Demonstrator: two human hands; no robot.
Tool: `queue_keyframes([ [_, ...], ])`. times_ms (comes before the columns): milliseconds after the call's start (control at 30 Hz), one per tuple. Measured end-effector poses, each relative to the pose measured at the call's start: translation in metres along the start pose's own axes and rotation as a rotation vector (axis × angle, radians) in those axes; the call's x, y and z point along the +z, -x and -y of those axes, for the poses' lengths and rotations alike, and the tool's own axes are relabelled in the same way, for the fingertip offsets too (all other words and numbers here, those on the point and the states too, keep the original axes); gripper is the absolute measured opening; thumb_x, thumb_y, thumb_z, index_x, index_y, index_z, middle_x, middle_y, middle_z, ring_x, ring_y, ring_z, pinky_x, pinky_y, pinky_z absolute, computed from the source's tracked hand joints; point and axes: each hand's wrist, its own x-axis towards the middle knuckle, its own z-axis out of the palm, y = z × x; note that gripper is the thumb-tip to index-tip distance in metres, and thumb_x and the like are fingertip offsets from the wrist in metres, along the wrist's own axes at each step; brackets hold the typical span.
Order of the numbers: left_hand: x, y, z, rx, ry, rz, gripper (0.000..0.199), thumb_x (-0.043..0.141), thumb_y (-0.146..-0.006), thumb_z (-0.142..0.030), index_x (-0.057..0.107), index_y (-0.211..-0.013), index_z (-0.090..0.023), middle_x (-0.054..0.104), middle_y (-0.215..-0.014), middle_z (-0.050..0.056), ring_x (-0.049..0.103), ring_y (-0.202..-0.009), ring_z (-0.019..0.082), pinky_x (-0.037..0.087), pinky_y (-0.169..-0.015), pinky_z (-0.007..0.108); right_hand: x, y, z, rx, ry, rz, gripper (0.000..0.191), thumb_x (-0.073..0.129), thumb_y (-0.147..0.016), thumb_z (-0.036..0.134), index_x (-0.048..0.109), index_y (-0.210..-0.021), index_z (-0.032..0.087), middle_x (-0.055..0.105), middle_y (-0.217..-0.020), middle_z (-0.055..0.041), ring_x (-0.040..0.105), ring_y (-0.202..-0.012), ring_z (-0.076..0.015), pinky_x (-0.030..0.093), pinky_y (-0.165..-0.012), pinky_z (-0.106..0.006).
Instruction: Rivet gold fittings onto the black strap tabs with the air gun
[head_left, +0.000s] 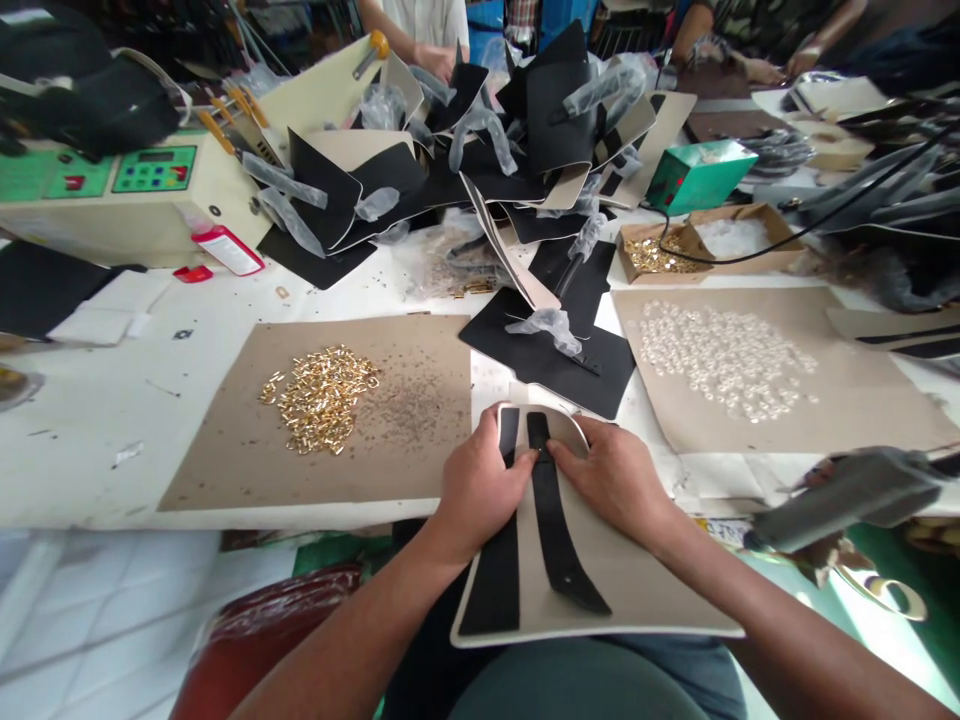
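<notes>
Both hands grip a beige flat panel point(637, 590) with black strips, held over my lap at the table's front edge. My left hand point(484, 485) is closed on its left edge, thumb pressed near the top of the black strap point(559, 530). My right hand point(611, 475) is closed on the upper right side, its thumb against the same strap. A small hole or stud shows between the two thumbs. The panel's top edge curls, and the strap's lower end hangs loose over it. My fingers behind the panel are hidden.
Small gold metal pieces point(326, 400) lie on a left brown sheet point(225, 460); clear plastic pieces point(724, 355) lie on a right one. Black panels point(547, 350) are heaped ahead. A grey tool point(847, 500) hangs at right. A green box point(701, 178) and machine point(150, 215) stand behind. Other people sit opposite.
</notes>
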Motion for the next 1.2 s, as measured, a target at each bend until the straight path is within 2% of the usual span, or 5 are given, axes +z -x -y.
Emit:
queue_keyframes([
  [133, 0.001, 0.0, 0.006, 0.247, -0.057, -0.24, 0.089, 0.08, -0.082, -0.026, 0.035, -0.158, -0.017, 0.052, -0.156, 0.02, 0.051, -0.143, 0.038, 0.047, -0.115, 0.052, 0.002, -0.002, 0.002, 0.005, 0.004, -0.019, 0.017, 0.063, -0.094, 0.038, 0.073, -0.098, 0.025, 0.078, -0.091, -0.006, 0.071, -0.082, -0.025, 0.039, -0.069, -0.03],
  [300, 0.002, -0.014, 0.014, 0.649, -0.131, -0.127, 0.029, 0.064, -0.093, -0.019, 0.07, -0.121, -0.024, 0.068, -0.138, 0.01, 0.059, -0.131, 0.033, 0.048, -0.112, 0.052, 0.0, -0.006, 0.007, -0.018, -0.002, -0.038, 0.015, 0.065, -0.091, 0.035, 0.074, -0.097, 0.024, 0.079, -0.092, -0.0067, 0.072, -0.084, -0.0252, 0.038, -0.069, -0.03],
  [500, 0.013, -0.025, 0.026, 0.607, -0.003, -0.116, 0.02, 0.077, -0.085, -0.025, 0.075, -0.104, -0.023, 0.074, -0.123, 0.008, 0.067, -0.117, 0.033, 0.056, -0.101, 0.053, -0.007, -0.006, 0.001, -0.05, -0.168, -0.061, 0.017, 0.068, -0.088, 0.037, 0.075, -0.097, 0.024, 0.078, -0.09, -0.0043, 0.07, -0.081, -0.023, 0.041, -0.067, -0.029],
  [767, 0.019, -0.022, 0.034, 0.627, 0.083, -0.192, 0.024, 0.079, -0.082, -0.027, 0.074, -0.106, -0.024, 0.075, -0.122, 0.008, 0.068, -0.116, 0.033, 0.056, -0.101, 0.054, -0.057, -0.035, -0.089, 0.149, -0.045, -0.358, 0.03, 0.061, -0.095, 0.032, 0.075, -0.12, 0.022, 0.077, -0.096, -0.0038, 0.068, -0.085, -0.0194, 0.045, -0.075, -0.027],
  [1200, 0.019, -0.013, 0.032, 0.59, 0.094, -0.211, 0.027, 0.082, -0.08, -0.023, 0.074, -0.106, -0.023, 0.075, -0.121, 0.008, 0.067, -0.116, 0.032, 0.055, -0.102, 0.053, -0.075, -0.089, -0.112, 0.23, 0.116, -0.104, 0.015, 0.067, -0.083, 0.023, 0.081, -0.084, 0.018, 0.077, -0.077, -0.0065, 0.069, -0.069, -0.0186, 0.042, -0.06, -0.026],
])
